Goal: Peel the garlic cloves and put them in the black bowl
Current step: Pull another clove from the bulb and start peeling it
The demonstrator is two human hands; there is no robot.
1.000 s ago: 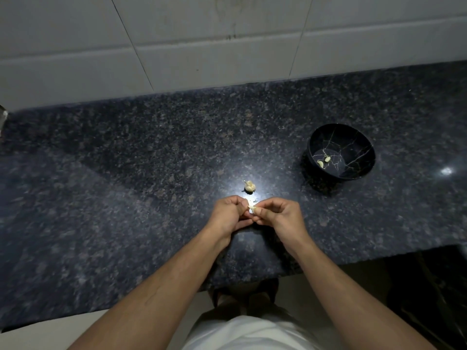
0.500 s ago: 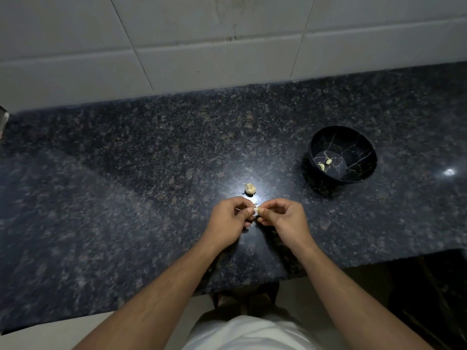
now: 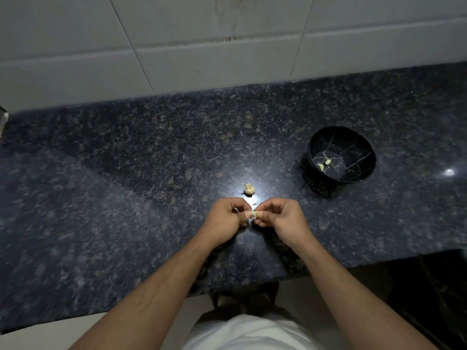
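Observation:
My left hand (image 3: 227,218) and my right hand (image 3: 280,217) meet fingertip to fingertip over the dark granite counter, both pinching one small garlic clove (image 3: 253,214) with pale skin showing between them. A scrap of skin sticks out by my left fingers. Just beyond my hands a partial garlic bulb (image 3: 249,188) sits on the counter. To the right stands the black bowl (image 3: 364,157) with thin marble veins; two peeled cloves (image 3: 324,164) lie at its bottom.
The granite counter (image 3: 126,185) runs left to right, backed by a white tiled wall (image 3: 202,46). Its front edge lies close under my forearms. A small skin fragment (image 3: 254,204) lies by the bulb. A dim object (image 3: 3,120) shows at the far left edge.
My hands have stayed in the same spot, fingers shifting slightly on the clove. A strip of skin now shows by my left fingers. Bowl and bulb have not moved.

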